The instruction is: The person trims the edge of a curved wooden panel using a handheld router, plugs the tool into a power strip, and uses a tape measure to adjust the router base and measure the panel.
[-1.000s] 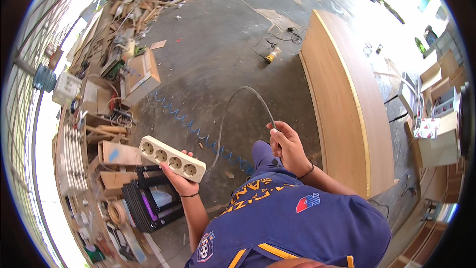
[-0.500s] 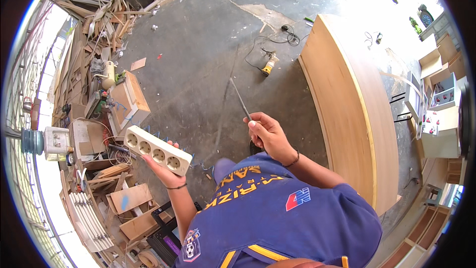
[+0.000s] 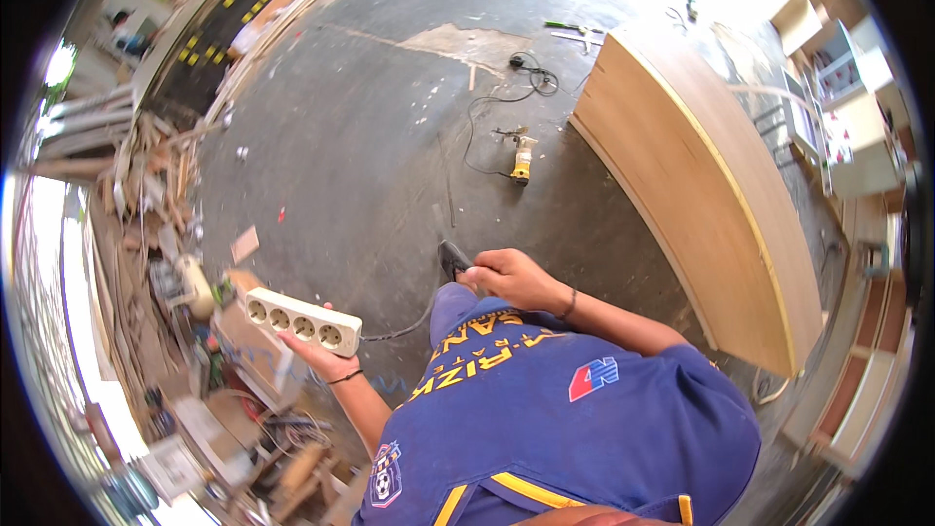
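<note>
Power strip, white with four sockets, lies lifted off the floor in the left hand, fingers curled beneath it; right hand pinches its black plug, not yet plugged in anywhere.

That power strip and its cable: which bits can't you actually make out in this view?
- power strip: its underside, covered by the left hand.
- cable: the stretch past the blue shirt, hidden behind it.
- right hand: the dark plug is partly hidden by the fingers, so its pins cannot be seen.
- yellow power tool: too small to tell its kind.
</note>
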A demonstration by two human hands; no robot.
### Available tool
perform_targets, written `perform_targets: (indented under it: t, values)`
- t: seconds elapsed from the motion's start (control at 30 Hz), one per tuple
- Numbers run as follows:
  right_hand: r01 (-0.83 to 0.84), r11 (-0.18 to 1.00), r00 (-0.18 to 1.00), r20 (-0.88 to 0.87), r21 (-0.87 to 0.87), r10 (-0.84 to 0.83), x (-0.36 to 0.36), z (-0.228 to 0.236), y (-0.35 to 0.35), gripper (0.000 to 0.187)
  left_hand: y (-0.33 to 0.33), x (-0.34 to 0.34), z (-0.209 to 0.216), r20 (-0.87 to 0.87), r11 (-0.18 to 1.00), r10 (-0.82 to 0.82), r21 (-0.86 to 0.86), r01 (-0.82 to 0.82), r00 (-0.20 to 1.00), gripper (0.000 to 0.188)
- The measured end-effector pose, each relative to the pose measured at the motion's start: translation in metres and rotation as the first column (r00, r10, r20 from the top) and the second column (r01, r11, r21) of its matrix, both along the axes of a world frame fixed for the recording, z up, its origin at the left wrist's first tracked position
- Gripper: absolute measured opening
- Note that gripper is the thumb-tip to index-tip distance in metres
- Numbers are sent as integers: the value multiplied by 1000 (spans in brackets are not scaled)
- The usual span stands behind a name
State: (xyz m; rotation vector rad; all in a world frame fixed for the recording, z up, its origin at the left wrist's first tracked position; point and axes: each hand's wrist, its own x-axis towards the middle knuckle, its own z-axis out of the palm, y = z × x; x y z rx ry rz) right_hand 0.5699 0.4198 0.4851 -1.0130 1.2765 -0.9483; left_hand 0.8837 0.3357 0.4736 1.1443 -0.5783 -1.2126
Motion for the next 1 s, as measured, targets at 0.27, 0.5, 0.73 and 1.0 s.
perform_targets:
  t: [0.27, 0.5, 0.73, 1.0]
  values:
    - [223, 974, 975, -5, -43, -223, -6, 16, -158, 32, -242, -20, 30, 74, 977, -212, -22, 214, 975, 62]
    - [562, 784, 675, -694, 265, -250, -91, -198, -133, 37, -397, -120, 21, -6, 916, -399, 41, 399, 917, 59]
    - [467, 423, 853, -522, 777, 17, -50, -303, -101, 40, -529, -220, -10, -72, 788, -584, 188, 586, 808, 57]
    - [692, 550, 713, -327, 468, -620, -122, -276, -331, 34, -654, -347, -49, -175, 484, -808, 347, 804, 562, 57]
